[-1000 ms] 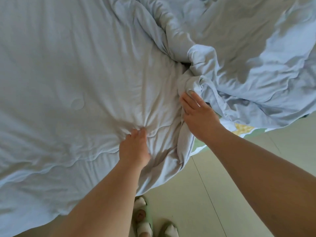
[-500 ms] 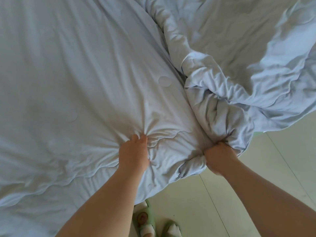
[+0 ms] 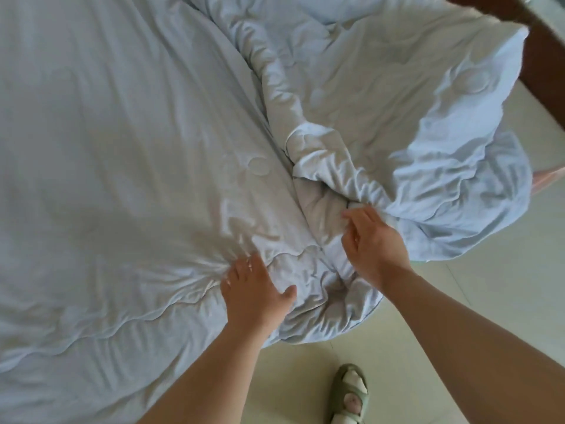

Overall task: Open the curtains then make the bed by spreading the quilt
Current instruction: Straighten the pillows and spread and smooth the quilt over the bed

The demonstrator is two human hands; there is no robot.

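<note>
Head camera looked down on a pale blue quilt (image 3: 128,154) that filled most of the picture. From 12 o'clock round through 9 o'clock to 7 o'clock the quilt lay flat and smooth. At 1 to 3 o'clock it was bunched up in a big puffy heap, and that heap hung out over the floor (image 3: 477,325). A deep fold ran between the flat part and the heap, from 12 o'clock down to the middle. The left hand (image 3: 253,290) lay on the quilt just under the middle, at 6 o'clock. Its fingers were straight and spread, with the thumb out to the side, and it pressed on the cloth and held nothing. Small creases fanned out from its fingertips. The right hand (image 3: 374,240) was near it, at 4 o'clock, at the low edge of the heap. Its fingers were bent and the tips touched a crumpled fold, but I could not tell if it had hold of the cloth. Down at 5 o'clock a foot in a green sandal (image 3: 351,393) and a white sock stood on the pale floor. A dark brown wooden piece (image 3: 547,65) showed in the corner at 2 o'clock.
</note>
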